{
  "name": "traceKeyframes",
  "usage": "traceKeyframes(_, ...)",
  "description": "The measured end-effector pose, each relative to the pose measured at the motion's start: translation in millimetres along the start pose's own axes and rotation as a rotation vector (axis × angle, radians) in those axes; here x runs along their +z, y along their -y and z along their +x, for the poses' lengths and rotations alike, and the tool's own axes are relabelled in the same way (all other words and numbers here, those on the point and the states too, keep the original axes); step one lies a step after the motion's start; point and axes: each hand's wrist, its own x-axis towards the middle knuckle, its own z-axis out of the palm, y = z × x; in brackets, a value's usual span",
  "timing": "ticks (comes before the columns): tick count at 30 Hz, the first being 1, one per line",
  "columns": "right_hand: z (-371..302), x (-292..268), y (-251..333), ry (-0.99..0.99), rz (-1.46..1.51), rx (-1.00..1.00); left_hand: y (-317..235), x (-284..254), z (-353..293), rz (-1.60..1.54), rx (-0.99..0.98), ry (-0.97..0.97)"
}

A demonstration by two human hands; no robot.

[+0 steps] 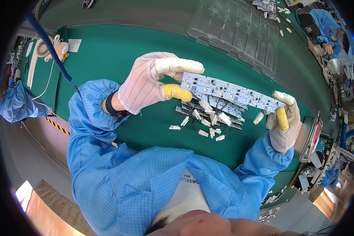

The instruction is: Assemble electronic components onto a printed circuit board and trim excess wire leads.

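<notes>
A long white LED circuit board (232,93), dotted with small chips and yellowish LEDs, is stretched between my two gloved hands, its face turned up toward me. My left hand (143,80) pinches the left end between a yellow-covered thumb and a white-covered forefinger. At the other end, my right hand (286,122) grips the board the same way. A white connector (258,118) hangs beside the right hand. Below the held board, a pile of similar boards (236,125) lies on the green mat, with several wired white connectors (204,122) spread along its near side.
A clear compartmented plastic tray (236,37) lies beyond the boards. More boards (265,6) and loose connectors sit at the far right. A small fan (43,48) stands at left, near a blue cord (47,39). A co-worker in blue (326,25) sits at the upper right.
</notes>
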Motion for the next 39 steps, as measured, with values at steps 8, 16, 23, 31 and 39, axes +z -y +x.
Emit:
traceKeyframes(8, -6, -3, -4, 0.003, -0.058, -0.052, 2, -5, -2, 0.083, 0.143, 0.008)
traceKeyframes(16, -4, 3, 0, 0.020, 0.005, -0.020, -2, 0, -4, -0.017, 0.021, -0.020)
traceKeyframes(23, -3, 4, 6, 0.008, 0.029, 0.004, -4, 3, -1, -0.008, 0.032, -0.118)
traceKeyframes(31, -8, 1, 7, 0.050, 0.027, -0.054, 2, 2, -1, 0.040, 0.144, -0.165)
traceKeyframes(39, -7, 3, 9, 0.055, 0.056, -0.017, 6, -4, 2, 0.091, 0.143, -0.122)
